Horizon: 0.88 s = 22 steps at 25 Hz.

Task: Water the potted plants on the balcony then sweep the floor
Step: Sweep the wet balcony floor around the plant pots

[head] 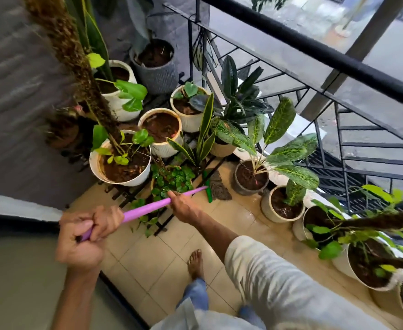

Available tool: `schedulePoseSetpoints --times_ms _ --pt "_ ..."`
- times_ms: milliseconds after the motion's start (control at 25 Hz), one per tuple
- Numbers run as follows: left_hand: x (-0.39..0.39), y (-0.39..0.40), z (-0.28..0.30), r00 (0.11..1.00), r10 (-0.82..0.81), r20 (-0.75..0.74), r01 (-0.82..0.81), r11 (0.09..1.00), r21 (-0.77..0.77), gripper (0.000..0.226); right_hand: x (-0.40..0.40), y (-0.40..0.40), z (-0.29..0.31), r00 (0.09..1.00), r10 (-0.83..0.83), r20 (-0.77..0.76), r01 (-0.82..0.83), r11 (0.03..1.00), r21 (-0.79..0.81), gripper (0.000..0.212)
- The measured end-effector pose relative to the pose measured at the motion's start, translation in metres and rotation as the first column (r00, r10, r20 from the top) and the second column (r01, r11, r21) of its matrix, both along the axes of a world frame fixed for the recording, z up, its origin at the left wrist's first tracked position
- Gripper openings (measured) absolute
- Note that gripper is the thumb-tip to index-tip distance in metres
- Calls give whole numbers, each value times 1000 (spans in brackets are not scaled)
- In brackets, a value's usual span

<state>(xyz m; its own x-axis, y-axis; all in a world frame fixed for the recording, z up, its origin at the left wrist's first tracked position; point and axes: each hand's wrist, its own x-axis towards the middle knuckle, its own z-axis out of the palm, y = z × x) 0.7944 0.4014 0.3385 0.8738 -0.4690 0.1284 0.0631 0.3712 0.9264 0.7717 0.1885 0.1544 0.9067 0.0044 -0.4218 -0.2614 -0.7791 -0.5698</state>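
A mop with a pink handle (148, 207) and a green head (207, 186) reaches down to the wet tiled floor (153, 258), its grey strands (219, 186) lying by the plant stand. My left hand (86, 236) grips the near end of the handle. My right hand (183, 206) grips it further down, close to the head. Several potted plants (124, 163) stand on a black rack in the corner and along the railing, their soil dark and damp.
A black metal railing (314, 48) runs along the right side. More pots (284, 206) line its base. A grey wall (17, 91) closes the left. A moss pole (76, 63) rises close to my head. My bare foot (195, 263) stands on the tiles.
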Motion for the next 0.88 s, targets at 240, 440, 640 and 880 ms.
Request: schedulePoseSetpoints --times_ms 240,440,640,880 --pt "-27 -12 -8 995 -8 -96 5 1000 -26 37 -59 -15 -4 998 -59 -26 58 996 -61 47" --pt "-76 -31 -24 983 -118 -142 108 991 -74 35 -140 -35 -15 990 -138 2 138 989 -55 43" --pt "-155 -72 -26 975 -70 -212 63 997 -38 51 -235 -76 -15 981 -192 -32 191 981 -35 34" --pt "-263 -153 9 979 -191 -71 188 981 -54 32 -330 -126 -3 983 -185 18 186 980 -73 37"
